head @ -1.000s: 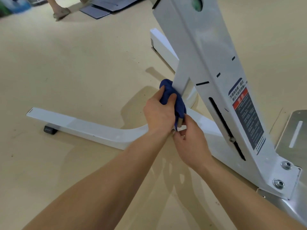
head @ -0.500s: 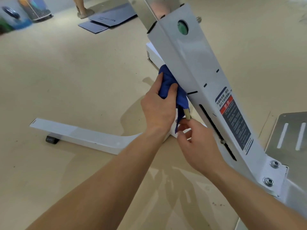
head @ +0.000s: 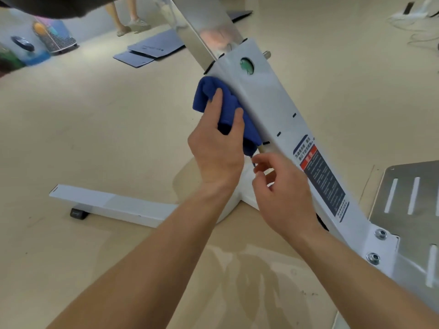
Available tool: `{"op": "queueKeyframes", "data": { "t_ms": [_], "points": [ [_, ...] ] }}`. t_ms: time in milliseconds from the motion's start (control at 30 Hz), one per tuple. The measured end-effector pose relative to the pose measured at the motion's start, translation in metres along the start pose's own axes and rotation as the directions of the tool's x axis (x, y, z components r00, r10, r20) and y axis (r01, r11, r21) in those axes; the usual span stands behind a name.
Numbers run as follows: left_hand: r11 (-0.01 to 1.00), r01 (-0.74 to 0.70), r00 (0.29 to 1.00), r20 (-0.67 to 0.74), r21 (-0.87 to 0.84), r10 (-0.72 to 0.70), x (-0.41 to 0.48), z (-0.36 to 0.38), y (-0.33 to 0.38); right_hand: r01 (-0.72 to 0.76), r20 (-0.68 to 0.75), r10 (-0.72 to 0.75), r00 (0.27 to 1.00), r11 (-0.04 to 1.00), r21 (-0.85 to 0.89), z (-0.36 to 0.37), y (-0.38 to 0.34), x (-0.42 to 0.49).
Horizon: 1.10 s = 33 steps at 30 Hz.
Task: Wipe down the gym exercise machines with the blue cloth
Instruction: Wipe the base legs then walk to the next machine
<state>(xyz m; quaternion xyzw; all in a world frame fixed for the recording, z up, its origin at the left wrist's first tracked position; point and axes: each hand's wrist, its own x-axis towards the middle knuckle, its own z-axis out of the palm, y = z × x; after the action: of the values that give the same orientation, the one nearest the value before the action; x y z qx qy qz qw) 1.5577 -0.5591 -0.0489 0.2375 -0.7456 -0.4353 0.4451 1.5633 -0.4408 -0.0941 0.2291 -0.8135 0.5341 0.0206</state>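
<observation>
Head view: left hand (head: 216, 148) grips the blue cloth (head: 221, 103), fingers curled over the bunched fabric. The cloth is pressed against the left edge of the white slanted column (head: 263, 103), just below where the bare metal upper bar (head: 204, 27) enters it. The cloth's lower tail hangs down past my left palm, with a small tan tag (head: 261, 148) at its end, beside the column edge. Right hand (head: 282, 193) sits just below that tail, fingers loosely curled, fingertips (head: 261, 160) right at the tail's tip. Can't tell if they're pinching it or only touching.

Column has a green disc (head: 247, 66) in a round hole near its top and a red-and-dark warning label (head: 320, 179) lower down, just right of my right hand. Two bolts (head: 380, 233) fix the column's foot beside a slotted metal plate (head: 408, 198). White base leg (head: 107, 205) runs left across the beige floor (head: 95, 127), on a black rubber foot (head: 78, 213). Far back: dark mats (head: 147, 52) lying flat, another person's feet (head: 133, 26) near them.
</observation>
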Motion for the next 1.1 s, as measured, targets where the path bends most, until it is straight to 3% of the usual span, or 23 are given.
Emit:
{"op": "queueKeyframes", "data": {
  "t_ms": [233, 467, 700, 800, 900, 1000, 1100],
  "points": [
    [0.959, -0.233, 0.936, 0.303, 0.161, 0.177, -0.053, 0.000, -0.026, -0.031, -0.088, 0.021, 0.996, 0.993, -0.114, -0.026, 0.022, -0.002],
    [0.988, -0.118, 0.986, 0.130, 0.101, 0.105, -0.005, -0.005, -0.010, -0.019, -0.103, 0.004, 0.995, 0.989, -0.147, -0.030, 0.017, 0.014],
    [0.970, -0.190, 0.914, 0.389, 0.152, 0.118, -0.072, 0.009, -0.032, 0.034, -0.165, -0.070, 0.984, 0.976, -0.213, -0.037, 0.012, 0.032],
    [0.952, -0.261, 0.928, 0.314, 0.158, 0.202, -0.053, 0.001, -0.033, 0.019, -0.184, -0.063, 0.981, 0.973, -0.231, -0.045, 0.017, 0.039],
    [0.960, -0.195, 0.960, 0.239, 0.199, 0.146, -0.041, 0.002, -0.027, 0.004, -0.202, -0.054, 0.978, 0.971, -0.240, -0.051, 0.025, 0.041],
    [0.968, -0.195, 0.924, 0.361, 0.157, 0.128, -0.070, 0.011, -0.030, -0.024, -0.211, -0.031, 0.977, 0.967, -0.252, -0.051, 0.038, 0.032],
    [0.925, -0.349, 0.859, 0.447, 0.152, 0.251, -0.115, 0.022, -0.051, -0.022, -0.172, -0.026, 0.985, 0.962, -0.272, -0.049, 0.054, 0.014]
  ]
}}
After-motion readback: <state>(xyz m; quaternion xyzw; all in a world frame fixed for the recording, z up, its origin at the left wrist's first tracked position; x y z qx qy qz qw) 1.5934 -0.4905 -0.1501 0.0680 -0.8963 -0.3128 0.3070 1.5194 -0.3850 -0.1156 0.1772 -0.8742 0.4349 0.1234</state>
